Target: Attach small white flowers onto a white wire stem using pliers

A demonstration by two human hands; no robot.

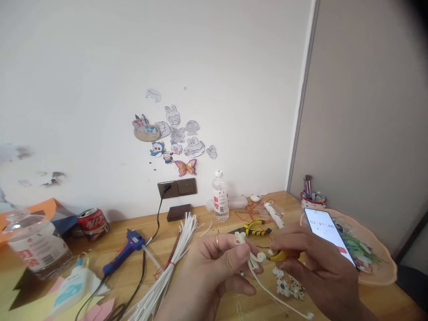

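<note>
One piece of looped white cord (253,264) is held above a light-brown wooden counter (115,232), pinched between the thumb and fingers of the left hand (222,267). A yellow-handled tool (279,256), mostly hidden, is grasped by the right hand (316,263), its tip beside a curled white end. The cord is judged very light, soft and slightly springy; its loops could easily be squashed. It is best gripped gently where the loops gather, with the long trailing tail (274,296) left free.
</note>
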